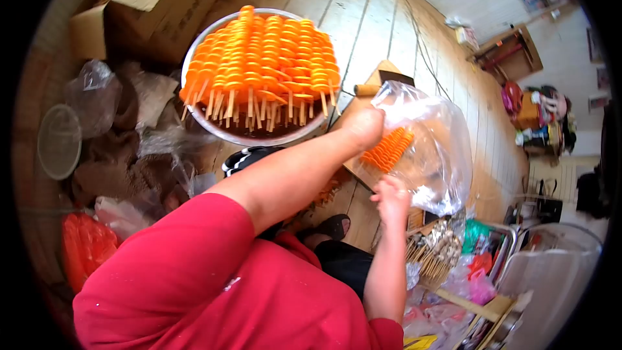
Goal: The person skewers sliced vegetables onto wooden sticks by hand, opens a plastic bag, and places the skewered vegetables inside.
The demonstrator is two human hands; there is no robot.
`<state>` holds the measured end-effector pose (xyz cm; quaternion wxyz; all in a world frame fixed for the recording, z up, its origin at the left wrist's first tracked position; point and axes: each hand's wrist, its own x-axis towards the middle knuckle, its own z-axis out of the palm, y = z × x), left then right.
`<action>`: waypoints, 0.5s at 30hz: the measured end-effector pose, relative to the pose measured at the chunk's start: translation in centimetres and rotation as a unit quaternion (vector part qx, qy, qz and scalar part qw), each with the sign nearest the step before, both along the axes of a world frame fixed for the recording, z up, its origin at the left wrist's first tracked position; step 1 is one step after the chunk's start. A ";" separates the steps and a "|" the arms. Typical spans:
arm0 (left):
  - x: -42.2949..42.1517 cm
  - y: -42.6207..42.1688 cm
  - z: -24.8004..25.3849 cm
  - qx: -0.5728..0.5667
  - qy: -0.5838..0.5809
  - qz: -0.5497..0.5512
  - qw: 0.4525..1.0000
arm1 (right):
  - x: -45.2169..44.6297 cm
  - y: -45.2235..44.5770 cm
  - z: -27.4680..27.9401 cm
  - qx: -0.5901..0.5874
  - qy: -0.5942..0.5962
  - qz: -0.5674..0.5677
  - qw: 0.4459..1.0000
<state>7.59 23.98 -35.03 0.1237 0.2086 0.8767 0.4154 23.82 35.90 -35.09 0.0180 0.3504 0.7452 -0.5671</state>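
My left hand (366, 124) is closed on the upper edge of a clear plastic bag (440, 136), its fingers partly hidden. Lower down, my right hand (392, 198) pinches the bag's near edge. Orange spiral-cut pieces (389, 150) lie in the bag between my hands, near its mouth. To the left stands a round metal basin (188, 68) heaped with orange spirals (265, 55) on wooden sticks, the bare stick ends pointing toward me over dark liquid.
A wooden board with a handle (367, 90) lies beyond my left hand. Cardboard boxes (159, 10) stand at upper left, above plastic bags and brown cloth. Bundled sticks (431, 262) and coloured bags (481, 285) are at lower right, beside a clear bin (551, 285). A slippered foot (334, 227) shows below.
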 end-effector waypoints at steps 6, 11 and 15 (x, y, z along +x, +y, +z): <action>0.0 -1.2 1.8 0.058 -0.160 -0.067 0.983 | -6.1 -11.3 15.2 -0.039 0.113 0.223 0.967; 0.8 -1.8 1.3 0.046 -0.101 -0.104 0.988 | -11.4 -20.2 13.6 0.106 0.045 0.393 0.912; 1.0 -1.6 1.1 0.049 -0.093 -0.117 0.987 | -13.2 -23.5 12.2 0.075 -0.017 0.373 0.925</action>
